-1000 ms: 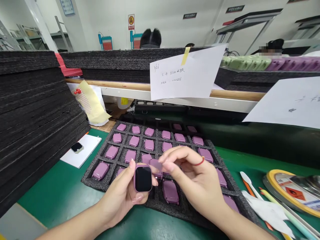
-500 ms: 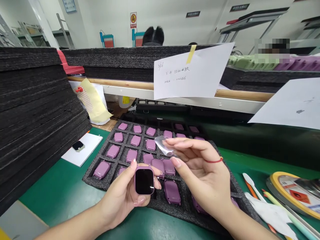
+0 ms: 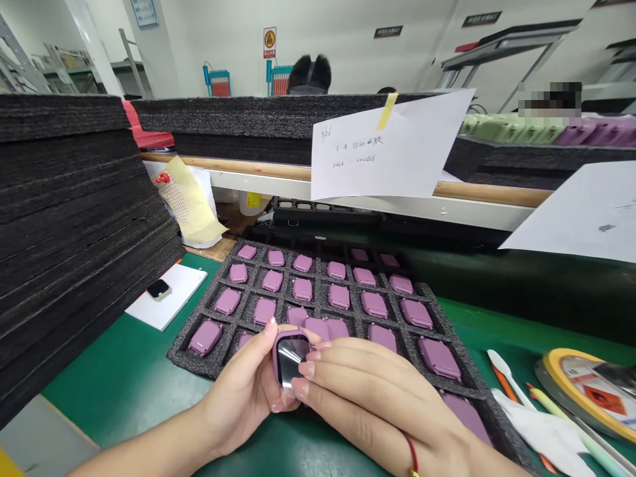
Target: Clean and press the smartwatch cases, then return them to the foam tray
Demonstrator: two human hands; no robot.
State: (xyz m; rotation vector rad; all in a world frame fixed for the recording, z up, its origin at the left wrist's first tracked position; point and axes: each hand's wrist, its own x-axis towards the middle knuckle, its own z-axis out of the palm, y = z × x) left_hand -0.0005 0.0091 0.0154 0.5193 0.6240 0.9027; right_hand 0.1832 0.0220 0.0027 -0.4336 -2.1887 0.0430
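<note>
above the foam tray's [image 3: 209, 361] near edge; both hands [image 3: 248, 377] [image 3: 372, 391] around a purple watch [image 3: 292, 358]

The right hand [image 3: 372, 397] hides part of the watch [image 3: 285, 358] and foam tray [image 3: 177, 352] at lower centre. The right edge cuts off the lower paper [image 3: 581, 212] and yellow-rimmed disc [image 3: 552, 363]. Pixels mask a person [image 3: 550, 101] at upper right; wall-sign [image 3: 388, 32] lettering is too small.
</note>
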